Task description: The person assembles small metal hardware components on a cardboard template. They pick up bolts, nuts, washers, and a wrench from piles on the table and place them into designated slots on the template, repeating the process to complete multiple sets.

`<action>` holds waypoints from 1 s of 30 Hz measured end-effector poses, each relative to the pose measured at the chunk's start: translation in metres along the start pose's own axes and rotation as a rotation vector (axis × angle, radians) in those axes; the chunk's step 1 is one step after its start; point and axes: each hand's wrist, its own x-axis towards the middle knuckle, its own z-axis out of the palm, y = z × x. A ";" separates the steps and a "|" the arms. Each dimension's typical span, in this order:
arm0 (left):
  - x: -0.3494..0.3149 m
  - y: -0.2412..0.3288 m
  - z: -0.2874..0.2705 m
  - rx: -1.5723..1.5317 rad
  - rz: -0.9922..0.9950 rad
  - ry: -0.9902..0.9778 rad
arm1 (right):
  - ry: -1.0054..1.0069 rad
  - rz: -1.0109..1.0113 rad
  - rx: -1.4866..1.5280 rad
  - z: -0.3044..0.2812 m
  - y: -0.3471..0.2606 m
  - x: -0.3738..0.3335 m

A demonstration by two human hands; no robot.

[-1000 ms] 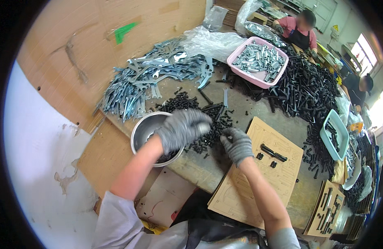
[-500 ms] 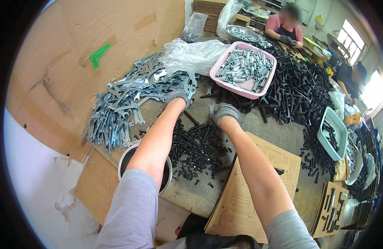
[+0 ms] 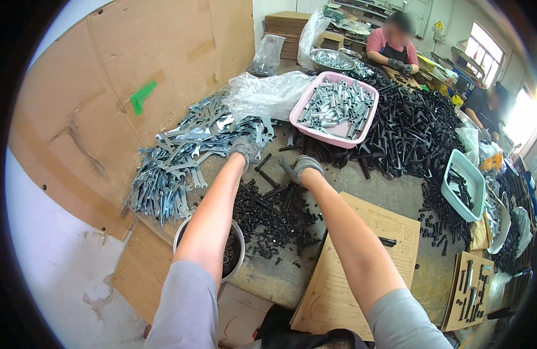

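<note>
My left hand (image 3: pixel 245 149), in a grey glove, reaches to the near right edge of a heap of flat silver open-end wrenches (image 3: pixel 184 152). Its fingers are mostly hidden behind the back of the hand. To the right, my right hand (image 3: pixel 308 169), gloved alike, is closed over the table, with a grey wrench (image 3: pixel 285 165) poking out on its left side, partly hidden and slightly blurred. Between and below the hands lies a pile of small black bolts (image 3: pixel 271 215), with a few longer black bolts (image 3: pixel 268 178) at its far edge.
A pink tub (image 3: pixel 336 140) of silver sleeves stands beyond my right hand, beside a large heap of black parts (image 3: pixel 408 131). Under my left forearm is a round bucket (image 3: pixel 239 264). Printed cardboard (image 3: pixel 338 291) lies at right, a teal basket (image 3: pixel 479 195) farther off. Two people work beyond.
The wrench at my right hand has tipped from upright toward the left. My left hand remains at the wrench heap. The whole view has shifted slightly.
</note>
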 end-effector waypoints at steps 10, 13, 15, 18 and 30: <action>-0.153 0.089 0.031 -0.884 0.017 -0.123 | 0.137 -0.091 1.218 -0.084 -0.008 -0.132; -0.203 0.119 0.045 -1.048 0.051 -0.127 | 0.257 -0.110 1.047 -0.089 0.008 -0.157; -0.220 0.127 0.058 -1.106 0.088 -0.110 | 0.303 -0.122 0.976 -0.085 0.020 -0.168; -0.248 0.135 0.070 -1.169 0.128 -0.096 | 0.401 -0.235 0.861 -0.085 0.034 -0.191; -0.319 0.149 0.103 -1.157 0.178 -0.271 | 0.191 -0.092 1.230 -0.118 0.091 -0.255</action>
